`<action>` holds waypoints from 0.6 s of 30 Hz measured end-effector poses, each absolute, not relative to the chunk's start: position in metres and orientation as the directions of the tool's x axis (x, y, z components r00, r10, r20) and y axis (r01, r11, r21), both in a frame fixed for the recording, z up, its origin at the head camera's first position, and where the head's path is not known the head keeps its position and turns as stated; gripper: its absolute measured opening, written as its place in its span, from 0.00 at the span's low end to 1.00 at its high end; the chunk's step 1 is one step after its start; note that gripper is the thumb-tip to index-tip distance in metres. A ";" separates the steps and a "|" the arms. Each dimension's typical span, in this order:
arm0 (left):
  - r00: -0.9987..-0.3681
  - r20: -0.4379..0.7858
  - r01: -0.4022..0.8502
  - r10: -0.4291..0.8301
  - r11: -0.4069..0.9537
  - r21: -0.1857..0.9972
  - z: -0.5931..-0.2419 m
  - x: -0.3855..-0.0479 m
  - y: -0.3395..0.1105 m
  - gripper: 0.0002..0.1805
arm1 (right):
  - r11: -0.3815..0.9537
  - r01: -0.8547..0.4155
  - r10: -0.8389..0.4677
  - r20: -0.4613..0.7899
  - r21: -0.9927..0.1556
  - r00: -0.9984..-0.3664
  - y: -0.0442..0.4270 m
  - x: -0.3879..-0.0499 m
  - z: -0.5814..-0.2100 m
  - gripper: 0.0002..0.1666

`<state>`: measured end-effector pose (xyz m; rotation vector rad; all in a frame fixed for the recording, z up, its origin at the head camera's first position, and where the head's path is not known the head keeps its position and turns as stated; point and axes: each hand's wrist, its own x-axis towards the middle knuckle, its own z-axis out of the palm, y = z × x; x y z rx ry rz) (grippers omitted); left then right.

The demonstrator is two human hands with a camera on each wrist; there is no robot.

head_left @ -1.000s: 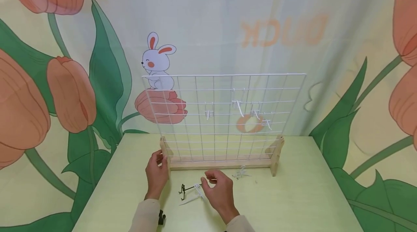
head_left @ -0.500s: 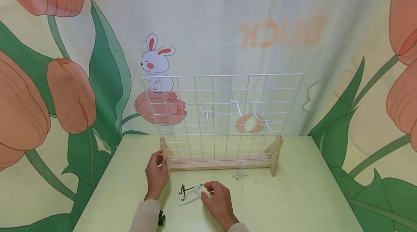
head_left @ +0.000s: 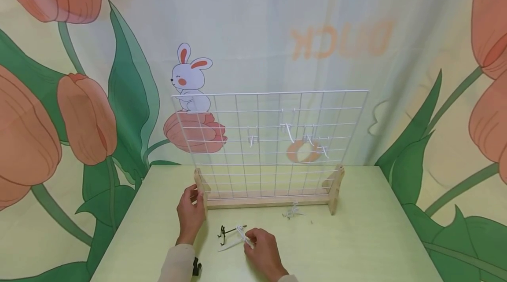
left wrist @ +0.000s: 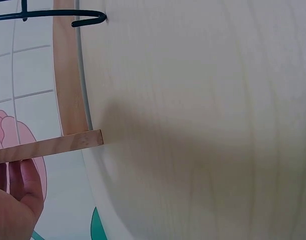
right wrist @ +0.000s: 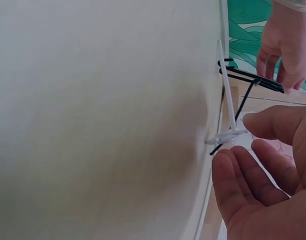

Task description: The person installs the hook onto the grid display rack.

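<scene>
Your left grip (head_left: 190, 216) held the wooden stand (head_left: 269, 203); your right grip (head_left: 262, 251) stood unclosed about a white grid hook (right wrist: 227, 90), apparently for pickup, likely needing a pinch next.

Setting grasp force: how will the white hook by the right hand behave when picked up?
The white hook is probably stiff: its long arm looks straight, without sag. Likely light, being so slender. It may snag the black hook, which it overlaps in the right wrist view.
</scene>
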<state>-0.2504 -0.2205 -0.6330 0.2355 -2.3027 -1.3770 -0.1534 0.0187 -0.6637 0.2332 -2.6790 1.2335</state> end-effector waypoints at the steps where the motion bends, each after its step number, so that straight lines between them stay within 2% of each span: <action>1: -0.887 0.283 0.078 -0.365 0.487 0.870 -0.633 -0.250 -0.221 0.18 | 0.644 -0.218 -0.068 0.229 -0.733 -0.971 0.018 -0.154 -0.665 0.12; 18: -0.883 0.288 0.078 -0.371 0.490 0.868 -0.635 -0.251 -0.221 0.18 | 0.599 -0.223 -0.115 0.194 -0.769 -0.974 0.017 -0.159 -0.667 0.11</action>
